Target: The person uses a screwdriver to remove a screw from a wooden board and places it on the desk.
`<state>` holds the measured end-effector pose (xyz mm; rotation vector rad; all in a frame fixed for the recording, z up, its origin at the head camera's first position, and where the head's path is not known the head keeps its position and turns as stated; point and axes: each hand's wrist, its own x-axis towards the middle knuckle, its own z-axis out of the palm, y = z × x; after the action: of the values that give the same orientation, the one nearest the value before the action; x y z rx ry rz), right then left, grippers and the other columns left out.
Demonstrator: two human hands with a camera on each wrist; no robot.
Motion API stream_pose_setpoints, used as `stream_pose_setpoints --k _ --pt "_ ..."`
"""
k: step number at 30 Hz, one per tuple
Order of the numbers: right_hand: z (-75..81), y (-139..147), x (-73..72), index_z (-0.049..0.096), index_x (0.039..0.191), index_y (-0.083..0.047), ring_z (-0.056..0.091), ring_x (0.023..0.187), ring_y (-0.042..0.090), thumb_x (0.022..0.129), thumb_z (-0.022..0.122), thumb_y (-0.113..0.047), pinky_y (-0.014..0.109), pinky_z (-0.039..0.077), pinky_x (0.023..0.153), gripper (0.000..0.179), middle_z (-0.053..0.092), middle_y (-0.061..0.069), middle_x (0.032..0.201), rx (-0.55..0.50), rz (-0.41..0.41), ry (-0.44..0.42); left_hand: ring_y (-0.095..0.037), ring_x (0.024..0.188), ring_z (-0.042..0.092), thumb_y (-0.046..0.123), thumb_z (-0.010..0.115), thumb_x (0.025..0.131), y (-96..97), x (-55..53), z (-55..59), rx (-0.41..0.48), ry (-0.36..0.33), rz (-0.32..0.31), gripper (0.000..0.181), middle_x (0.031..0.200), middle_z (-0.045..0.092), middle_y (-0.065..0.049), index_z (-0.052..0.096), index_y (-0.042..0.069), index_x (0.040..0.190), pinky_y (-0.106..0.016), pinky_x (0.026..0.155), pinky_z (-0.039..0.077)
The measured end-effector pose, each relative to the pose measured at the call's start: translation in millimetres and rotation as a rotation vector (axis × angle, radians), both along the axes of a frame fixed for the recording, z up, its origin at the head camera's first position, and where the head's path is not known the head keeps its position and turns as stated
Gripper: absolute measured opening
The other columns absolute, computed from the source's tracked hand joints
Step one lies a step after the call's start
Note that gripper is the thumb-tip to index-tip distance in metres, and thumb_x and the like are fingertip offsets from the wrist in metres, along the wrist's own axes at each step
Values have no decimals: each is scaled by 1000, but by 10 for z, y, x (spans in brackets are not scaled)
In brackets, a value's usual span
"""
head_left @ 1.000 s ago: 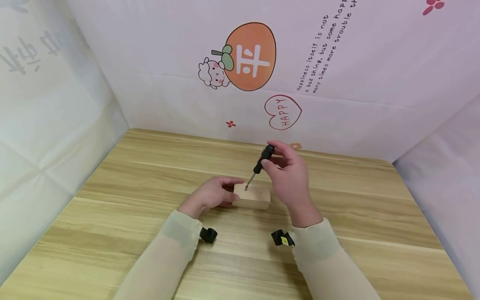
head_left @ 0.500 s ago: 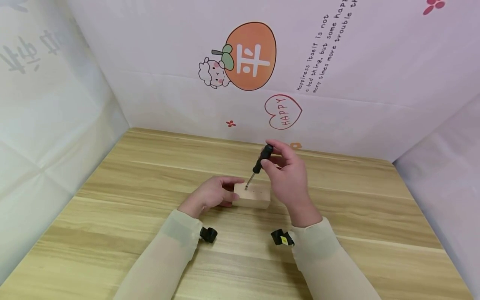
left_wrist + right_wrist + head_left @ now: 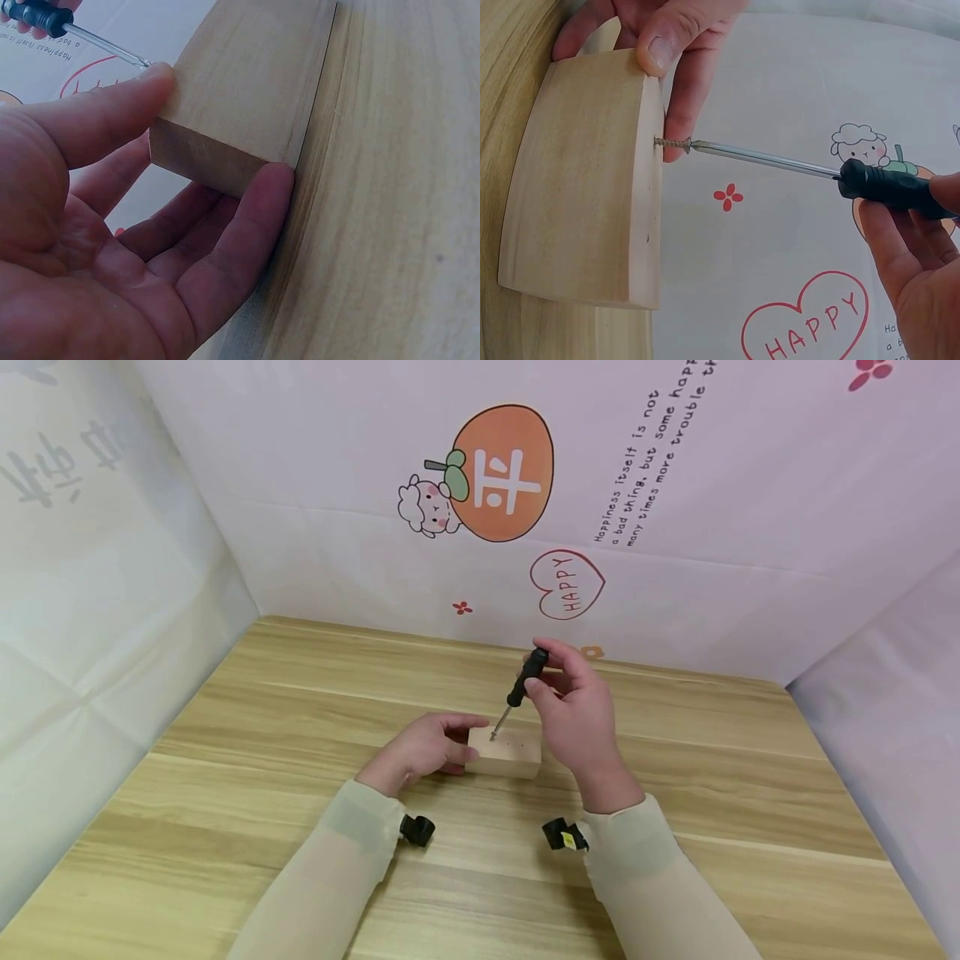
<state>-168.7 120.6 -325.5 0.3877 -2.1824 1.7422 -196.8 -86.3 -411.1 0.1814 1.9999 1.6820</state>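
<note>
A pale wooden block (image 3: 504, 766) lies on the table, with small dark holes in its top face. My left hand (image 3: 423, 745) grips the block's left end between thumb and fingers, which the left wrist view shows close up. My right hand (image 3: 581, 718) holds a screwdriver (image 3: 527, 678) by its black handle, the shaft slanting down to the left. In the right wrist view a screw (image 3: 674, 142) stands partly sunk in the block's top face, most of its thread showing. The screwdriver's tip (image 3: 697, 145) meets the screw head.
The wood-grain table (image 3: 247, 827) reaches back to a white printed backdrop (image 3: 337, 543) with an orange fruit, a heart and lettering. Cloth walls stand on both sides. A small black camera (image 3: 417, 831) sits at the left wrist, another black camera (image 3: 557, 834) at the right.
Almost nothing differs. The right hand's fingers shift very slightly on the screwdriver handle, while the block, screw and left hand stay in place.
</note>
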Motion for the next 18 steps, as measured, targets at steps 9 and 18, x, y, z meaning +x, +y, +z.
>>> stream_pose_setpoints --k 9,18 --pt "-22 -6 -22 61 134 -10 67 102 24 95 58 11 32 54 87 45 64 9 118 16 33 19 -25 104 59 0 75 87 -7 -15 -29 8 -4 1 51 130 55 -11 67 20 134 -37 80 56" --pt "-12 -2 -42 60 137 -12 67 103 27 96 55 13 33 55 85 48 64 12 119 43 117 45 -24 100 60 -1 74 88 3 -8 2 16 -14 2 52 129 54 -12 65 17 135 -38 80 56"
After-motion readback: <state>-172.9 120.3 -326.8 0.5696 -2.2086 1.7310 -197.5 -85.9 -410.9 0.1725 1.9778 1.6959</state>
